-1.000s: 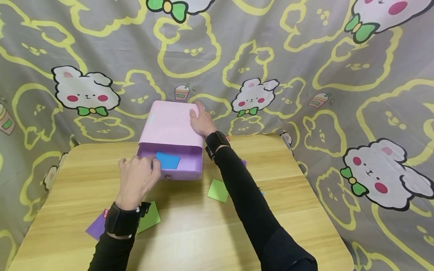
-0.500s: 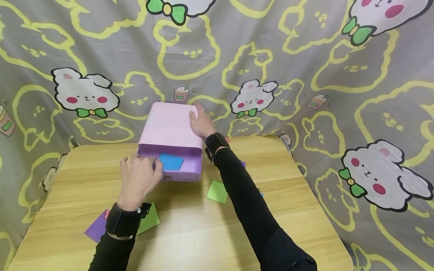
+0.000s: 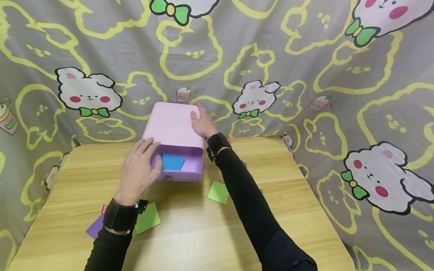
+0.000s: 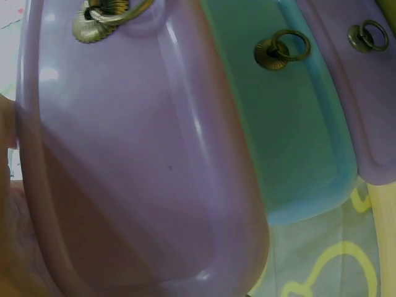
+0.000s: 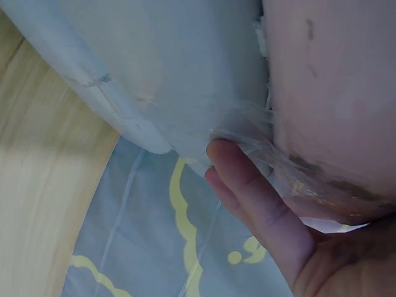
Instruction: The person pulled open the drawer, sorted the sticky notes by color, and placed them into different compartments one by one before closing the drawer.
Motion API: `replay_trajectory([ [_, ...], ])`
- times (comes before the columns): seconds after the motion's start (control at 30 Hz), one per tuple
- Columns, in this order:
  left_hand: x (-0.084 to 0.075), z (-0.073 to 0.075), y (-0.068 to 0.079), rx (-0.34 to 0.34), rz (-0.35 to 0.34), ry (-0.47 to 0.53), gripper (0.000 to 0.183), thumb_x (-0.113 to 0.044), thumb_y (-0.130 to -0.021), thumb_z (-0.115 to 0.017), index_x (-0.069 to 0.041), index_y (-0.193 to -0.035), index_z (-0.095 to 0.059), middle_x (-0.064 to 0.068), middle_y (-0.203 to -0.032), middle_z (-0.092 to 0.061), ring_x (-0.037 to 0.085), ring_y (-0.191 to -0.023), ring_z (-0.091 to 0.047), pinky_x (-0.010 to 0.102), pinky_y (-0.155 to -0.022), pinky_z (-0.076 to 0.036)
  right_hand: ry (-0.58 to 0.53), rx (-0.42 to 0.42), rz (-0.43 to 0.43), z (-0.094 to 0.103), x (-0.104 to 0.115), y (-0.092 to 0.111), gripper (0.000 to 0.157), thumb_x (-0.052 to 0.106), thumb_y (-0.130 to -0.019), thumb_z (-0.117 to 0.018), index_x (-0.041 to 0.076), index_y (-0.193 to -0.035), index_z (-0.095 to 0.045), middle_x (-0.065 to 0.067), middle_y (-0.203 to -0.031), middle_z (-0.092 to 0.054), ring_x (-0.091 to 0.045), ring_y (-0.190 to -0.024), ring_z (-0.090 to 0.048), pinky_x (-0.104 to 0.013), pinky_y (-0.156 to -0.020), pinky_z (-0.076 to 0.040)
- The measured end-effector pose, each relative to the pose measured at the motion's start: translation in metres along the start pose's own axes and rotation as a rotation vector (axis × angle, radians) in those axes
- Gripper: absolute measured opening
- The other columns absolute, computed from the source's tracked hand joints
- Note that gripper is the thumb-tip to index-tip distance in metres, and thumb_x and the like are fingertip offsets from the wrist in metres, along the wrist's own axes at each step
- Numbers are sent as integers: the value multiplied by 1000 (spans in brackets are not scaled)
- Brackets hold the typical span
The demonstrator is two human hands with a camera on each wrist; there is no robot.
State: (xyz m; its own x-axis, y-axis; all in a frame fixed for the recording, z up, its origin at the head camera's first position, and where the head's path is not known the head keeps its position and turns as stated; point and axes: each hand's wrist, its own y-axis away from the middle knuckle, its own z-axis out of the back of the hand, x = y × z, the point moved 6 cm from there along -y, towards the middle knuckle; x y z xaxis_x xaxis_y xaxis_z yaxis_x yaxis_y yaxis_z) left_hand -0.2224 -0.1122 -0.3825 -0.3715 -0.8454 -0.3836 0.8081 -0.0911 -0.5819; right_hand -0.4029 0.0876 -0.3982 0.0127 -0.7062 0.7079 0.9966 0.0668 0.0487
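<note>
A small chest of drawers with a pink top point(image 3: 174, 126) stands at the back of the table, its top purple drawer point(image 3: 190, 175) pulled out. Inside that drawer lies a blue paper square point(image 3: 173, 162). My left hand point(image 3: 139, 165) is at the drawer's front left corner, fingers spread along the side and thumb at the front edge. The left wrist view shows the drawer's purple front point(image 4: 142, 161) with a bronze ring pull point(image 4: 102, 15). My right hand point(image 3: 204, 122) rests on the chest's rear right corner; in the right wrist view its straight fingers touch the chest's taped side.
Below the open drawer are a teal drawer point(image 4: 291, 130) and another purple one point(image 4: 365, 93). Green paper squares point(image 3: 218, 192) and a purple square point(image 3: 95, 226) lie on the wooden table point(image 3: 190, 233). A patterned curtain point(image 3: 288, 64) hangs close behind.
My left hand has uncurled from the drawer's inside and spread along its left corner. The blue paper has shifted slightly right inside the drawer. The right hand stays on the chest.
</note>
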Motion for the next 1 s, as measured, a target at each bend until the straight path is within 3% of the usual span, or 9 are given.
replay_trajectory([
  [0.2, 3, -1, -1, 63, 45, -8, 42, -17, -90, -60, -3, -129, -67, 22, -143, -60, 45, -140, -48, 68, -103, -47, -16, 25, 8, 0, 3, 1, 60, 55, -106, -27, 39, -161, -12, -18, -166, -29, -42, -150, -34, -62, -109, -46],
  [0.3, 4, -3, -1, 84, 56, -19, 43, -17, -90, -59, -3, -130, -66, 21, -145, -59, 45, -140, -47, 69, -102, -47, -44, 50, -7, 0, 3, 0, 62, 56, -106, -29, 40, -162, -8, -21, -167, -25, -44, -139, -48, -57, -90, -59],
  [0.43, 4, -5, 1, 91, 50, -34, 44, -16, -89, -57, -2, -130, -66, 21, -145, -58, 45, -140, -47, 69, -98, -50, -126, 83, -17, 1, 0, 0, 67, 54, -106, -34, 38, -163, -2, -24, -166, -25, -37, -96, -69, -49, -55, -61],
  [0.53, 4, -7, 3, 81, 46, -32, 44, -15, -88, -56, -2, -129, -67, 21, -144, -59, 45, -138, -47, 69, -93, -52, -131, 113, 2, 1, -3, 2, 69, 52, -106, -36, 36, -163, 0, -24, -164, -30, -28, -67, -65, -44, -48, -58],
  [0.6, 5, -7, 4, 73, 46, -27, 44, -13, -87, -57, -2, -129, -67, 21, -144, -59, 45, -138, -48, 70, -89, -53, -101, 131, 38, 4, -5, 6, 70, 51, -106, -36, 33, -164, 0, -22, -164, -33, -25, -66, -63, -43, -50, -58],
  [0.7, 5, -7, 5, 66, 48, -22, 44, -12, -87, -57, -2, -129, -67, 21, -144, -59, 44, -138, -48, 71, -87, -53, -3, 131, 144, 15, -2, 15, 70, 46, -106, -37, 21, -164, -7, -19, -165, -33, -33, -107, -68, -47, -87, -61],
  [0.8, 5, -6, 4, 68, 52, -19, 45, -12, -87, -56, -2, -130, -66, 20, -145, -58, 44, -139, -47, 72, -86, -53, 85, 110, 234, 32, 0, 27, 67, 44, -106, -40, 11, -161, -22, -18, -162, -39, -34, -144, -47, -51, -116, -43],
  [0.83, 5, -6, 4, 71, 55, -18, 45, -12, -87, -56, -2, -130, -66, 20, -146, -57, 44, -139, -46, 72, -86, -53, 102, 104, 255, 37, -1, 31, 65, 43, -106, -41, 11, -160, -26, -17, -161, -42, -34, -146, -45, -52, -120, -39],
  [1.0, 5, -7, 3, 101, 65, -18, 46, -13, -88, -56, -3, -132, -65, 19, -148, -55, 44, -142, -44, 73, -86, -52, 126, 43, 333, 64, -12, 69, 58, 38, -104, -51, 11, -154, -40, -17, -152, -52, -34, -127, -60, -53, -105, -51],
])
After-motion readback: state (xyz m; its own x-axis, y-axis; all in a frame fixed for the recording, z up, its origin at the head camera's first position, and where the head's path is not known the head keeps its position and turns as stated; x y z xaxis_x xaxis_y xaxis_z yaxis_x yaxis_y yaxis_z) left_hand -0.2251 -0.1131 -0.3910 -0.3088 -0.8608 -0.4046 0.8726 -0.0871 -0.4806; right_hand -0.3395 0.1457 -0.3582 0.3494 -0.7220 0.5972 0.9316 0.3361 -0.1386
